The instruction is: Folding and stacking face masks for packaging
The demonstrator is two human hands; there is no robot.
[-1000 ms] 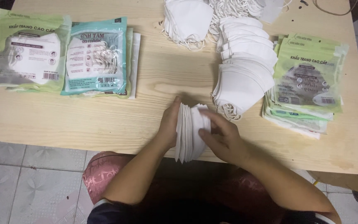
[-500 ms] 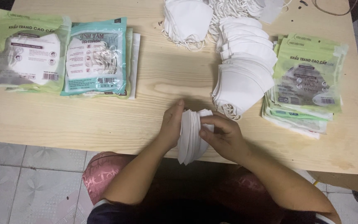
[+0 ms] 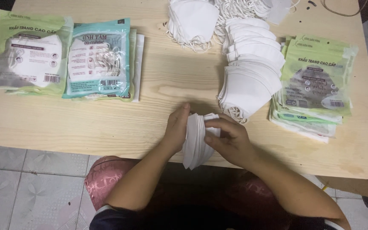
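Big wooden table [image 3: 107,123] with green bags [image 3: 316,81] at right, loose white masks [image 3: 248,76] beside them, and at the near edge a small mask stack [image 3: 196,140] squeezed upright between left hand [image 3: 176,130] and right hand [image 3: 231,142], fingers curled tight around it.

Single head view, looking steeply down over wooden table [image 3: 107,123], fairly near; far edge seemingly cropped.

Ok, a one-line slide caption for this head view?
Left hand and right hand squeeze a stack of white face masks at the wooden table edge.
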